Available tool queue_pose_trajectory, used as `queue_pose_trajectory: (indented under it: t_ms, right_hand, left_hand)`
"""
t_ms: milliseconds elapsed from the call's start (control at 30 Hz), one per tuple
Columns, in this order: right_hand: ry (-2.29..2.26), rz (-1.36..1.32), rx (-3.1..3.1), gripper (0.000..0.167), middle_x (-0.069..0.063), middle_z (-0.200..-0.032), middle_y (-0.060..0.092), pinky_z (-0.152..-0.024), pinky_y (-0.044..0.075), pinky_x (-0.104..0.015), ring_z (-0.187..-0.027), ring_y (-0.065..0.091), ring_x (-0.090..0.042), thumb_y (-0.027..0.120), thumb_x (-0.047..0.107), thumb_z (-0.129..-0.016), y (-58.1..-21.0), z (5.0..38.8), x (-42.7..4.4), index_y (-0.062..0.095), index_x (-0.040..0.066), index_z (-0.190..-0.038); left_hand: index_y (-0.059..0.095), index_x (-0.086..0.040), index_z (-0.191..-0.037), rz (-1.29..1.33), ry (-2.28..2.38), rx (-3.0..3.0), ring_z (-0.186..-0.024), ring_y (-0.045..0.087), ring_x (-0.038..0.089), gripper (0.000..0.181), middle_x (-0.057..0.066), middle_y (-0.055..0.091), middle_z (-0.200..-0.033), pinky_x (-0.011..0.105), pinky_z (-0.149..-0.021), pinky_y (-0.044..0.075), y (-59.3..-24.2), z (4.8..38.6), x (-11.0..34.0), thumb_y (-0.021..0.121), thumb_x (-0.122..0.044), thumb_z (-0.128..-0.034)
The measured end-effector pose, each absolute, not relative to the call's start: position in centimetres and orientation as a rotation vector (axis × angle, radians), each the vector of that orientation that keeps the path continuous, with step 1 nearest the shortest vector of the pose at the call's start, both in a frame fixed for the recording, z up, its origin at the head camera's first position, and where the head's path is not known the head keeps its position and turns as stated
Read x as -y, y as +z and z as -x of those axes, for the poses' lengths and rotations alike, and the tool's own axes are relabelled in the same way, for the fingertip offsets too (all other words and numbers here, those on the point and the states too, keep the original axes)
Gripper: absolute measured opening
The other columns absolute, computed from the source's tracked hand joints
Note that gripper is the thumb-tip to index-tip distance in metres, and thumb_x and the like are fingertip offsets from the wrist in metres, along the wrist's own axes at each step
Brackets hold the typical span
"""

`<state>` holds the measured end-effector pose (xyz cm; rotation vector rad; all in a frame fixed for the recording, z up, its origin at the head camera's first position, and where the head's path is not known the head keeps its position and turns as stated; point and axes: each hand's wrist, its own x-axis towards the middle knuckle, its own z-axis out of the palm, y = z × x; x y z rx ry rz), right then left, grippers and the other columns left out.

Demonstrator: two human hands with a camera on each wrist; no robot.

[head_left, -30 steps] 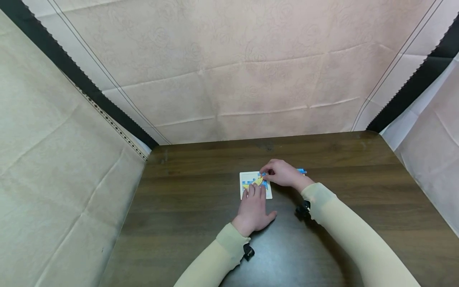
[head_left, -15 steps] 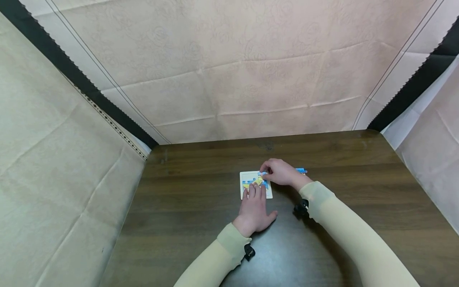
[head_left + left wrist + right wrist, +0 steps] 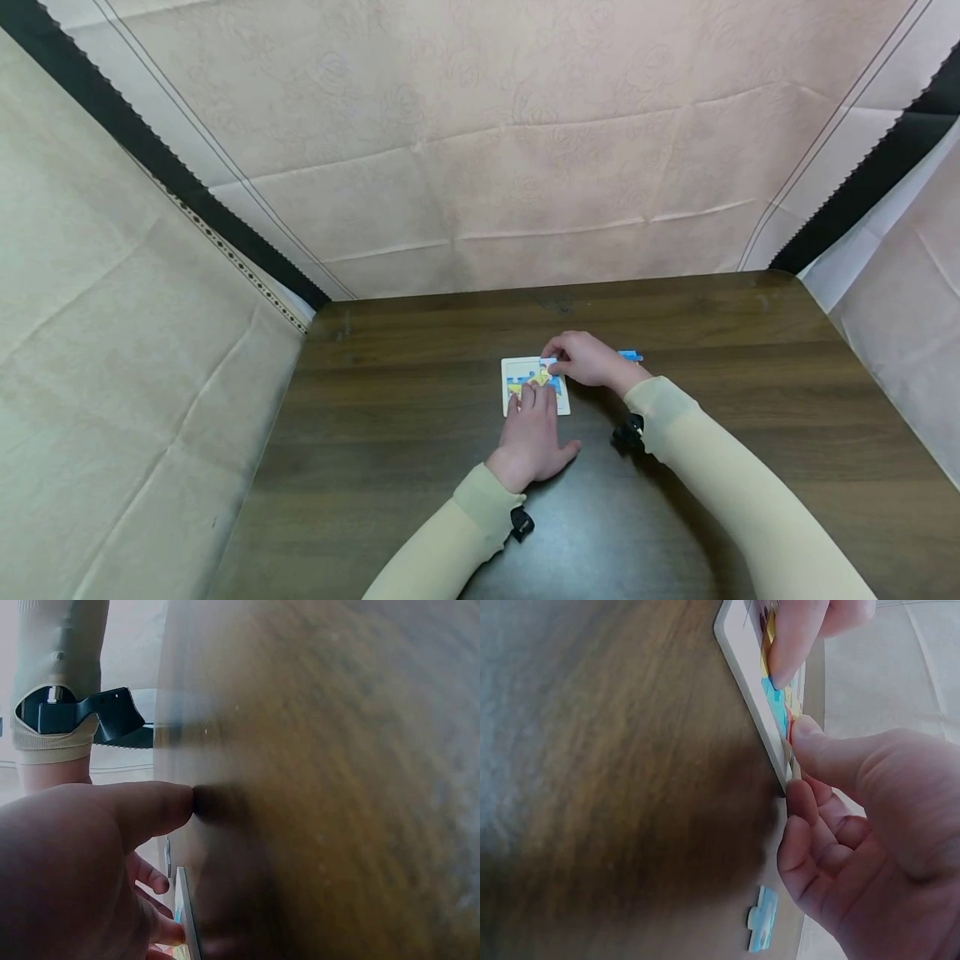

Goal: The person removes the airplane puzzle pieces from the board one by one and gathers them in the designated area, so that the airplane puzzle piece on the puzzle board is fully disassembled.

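A small jigsaw puzzle board with a white border lies on the table, with blue and yellow pieces inside. My right hand pinches a jigsaw piece at the board's far right corner. Up close in the right wrist view, the thumb is on that piece, which shows a red edge; the fingers hide part of it. My left hand rests its outstretched fingertips on the near part of the board, covering some pieces. Its thumb points out to the right, close to the table in the left wrist view.
A loose blue jigsaw piece lies on the wooden table to the right of the board, partly behind my right hand in the head view. Pale cloth hangs behind the table and at both sides.
The jigsaw piece in my right hand has shifted slightly at the far right corner, and more of it shows now. My left hand stays almost still on the board.
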<state>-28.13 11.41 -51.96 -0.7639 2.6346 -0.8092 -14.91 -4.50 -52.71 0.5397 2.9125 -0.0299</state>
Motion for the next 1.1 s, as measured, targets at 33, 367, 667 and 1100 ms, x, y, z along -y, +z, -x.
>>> queue_pose_trajectory:
  t_ms: [33,367,667,1100]
  right_hand:
    - [-0.8,0.768,-2.638,0.023,-0.004,-0.107,0.069,-0.093,0.055,-0.045,-0.095,0.062,-0.021,0.076,0.016,-0.102,-52.0,28.2,-11.4,0.075,0.007,-0.123]
    - [-0.768,0.783,-2.642,0.022,-0.005,-0.106,0.069,-0.091,0.057,-0.043,-0.092,0.062,-0.022,0.079,0.015,-0.1,-51.1,27.9,-11.0,0.075,0.007,-0.12]
    - [-0.785,0.773,-2.651,0.016,-0.001,-0.099,0.071,-0.086,0.058,-0.04,-0.088,0.063,-0.02,0.081,0.016,-0.098,-50.8,28.0,-10.9,0.077,0.01,-0.112]
    - [-0.854,0.724,-2.63,0.02,0.002,-0.094,0.071,-0.087,0.055,-0.042,-0.087,0.062,-0.019,0.077,0.02,-0.102,-51.9,28.1,-11.7,0.078,0.011,-0.12]
  left_hand:
    - [0.035,-0.004,-0.165,-0.545,-0.026,-2.92,-0.149,0.037,0.036,0.097,0.02,0.041,-0.163,0.053,-0.121,0.036,-52.7,14.9,4.5,0.053,-0.074,-0.0994]
    - [0.039,-0.005,-0.162,-0.558,-0.019,-2.944,-0.146,0.039,0.035,0.096,0.017,0.044,-0.16,0.052,-0.12,0.038,-52.8,14.9,4.6,0.056,-0.075,-0.098]
    - [0.041,-0.005,-0.161,-0.562,-0.027,-2.967,-0.147,0.039,0.034,0.095,0.015,0.045,-0.159,0.053,-0.121,0.037,-52.8,14.6,4.6,0.057,-0.075,-0.0974]
    - [0.038,-0.005,-0.162,-0.575,-0.027,-2.968,-0.151,0.036,0.035,0.095,0.017,0.043,-0.162,0.054,-0.122,0.034,-53.2,14.6,4.6,0.055,-0.073,-0.099]
